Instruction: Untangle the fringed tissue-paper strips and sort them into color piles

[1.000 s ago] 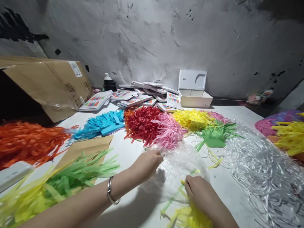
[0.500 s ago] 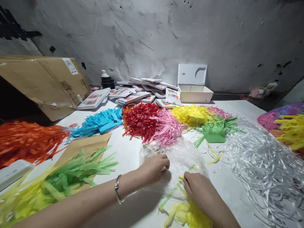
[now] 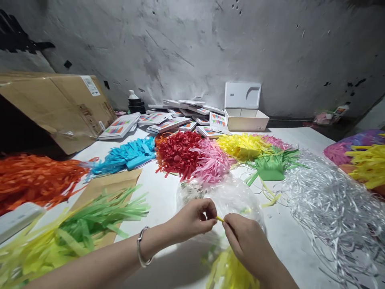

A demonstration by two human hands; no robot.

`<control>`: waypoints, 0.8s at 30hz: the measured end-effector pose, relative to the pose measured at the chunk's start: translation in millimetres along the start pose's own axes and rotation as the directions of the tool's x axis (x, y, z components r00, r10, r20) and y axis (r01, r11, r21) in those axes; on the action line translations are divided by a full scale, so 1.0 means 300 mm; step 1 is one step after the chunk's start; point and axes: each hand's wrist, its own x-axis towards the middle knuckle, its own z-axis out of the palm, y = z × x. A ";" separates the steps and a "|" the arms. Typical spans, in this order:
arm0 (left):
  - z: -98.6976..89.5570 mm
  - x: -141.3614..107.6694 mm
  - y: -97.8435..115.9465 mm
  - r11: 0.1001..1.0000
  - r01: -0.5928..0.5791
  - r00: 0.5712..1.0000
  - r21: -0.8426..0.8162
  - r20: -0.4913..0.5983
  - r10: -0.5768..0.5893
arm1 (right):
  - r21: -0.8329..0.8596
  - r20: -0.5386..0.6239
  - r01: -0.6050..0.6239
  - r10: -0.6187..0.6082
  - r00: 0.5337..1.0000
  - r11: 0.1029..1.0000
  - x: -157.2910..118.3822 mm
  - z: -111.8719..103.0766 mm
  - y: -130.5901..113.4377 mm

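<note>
Between my two hands runs a short, narrow yellow paper strip [image 3: 220,218] that looks twisted. My left hand [image 3: 195,216], with a silver bracelet on its wrist, pinches the strip's left end between thumb and finger. The other end is in the closed fingers of my right hand [image 3: 248,239]. A yellow paper tassel [image 3: 230,271] hangs below my right hand, its strips blurred. Behind both hands lies a clear plastic bag [image 3: 231,196] on the white table [image 3: 168,265]. Whether the strip joins the tassel is hidden by my right hand.
Green tassels [image 3: 99,214] lie at left on brown card [image 3: 120,178]. Blue [image 3: 126,154], red [image 3: 180,152], pink [image 3: 212,160] and yellow fringe [image 3: 240,144] lines the back. Silver strands [image 3: 333,208] heap at right. Flat boxes [image 3: 171,122] and a carton [image 3: 66,108] stand behind.
My left hand has come down and right onto the yellow strip's end. My right hand has lifted slightly and moved left, and the yellow tassel has shifted below it.
</note>
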 end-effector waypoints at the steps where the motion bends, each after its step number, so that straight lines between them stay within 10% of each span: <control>1: 0.003 -0.007 0.000 0.999 0.010 1.000 -0.037 0.001 -0.010 | 0.008 -0.019 0.018 -0.018 1.000 1.000 -0.002 0.001 -0.003; 10: 0.012 -0.105 0.034 0.881 0.108 0.993 -0.461 0.015 -0.114 | 0.080 0.098 0.180 -0.188 0.977 0.980 -0.015 -0.051 -0.058; 18: -0.025 -0.259 0.089 0.961 0.058 0.998 -0.270 -0.015 -0.064 | 0.102 0.163 0.173 -0.188 0.969 0.980 -0.036 -0.032 -0.176; 24: -0.039 -0.388 0.103 0.974 0.043 0.996 -0.224 -0.067 -0.059 | -0.059 -0.030 0.433 -0.435 0.900 0.900 -0.063 0.050 -0.273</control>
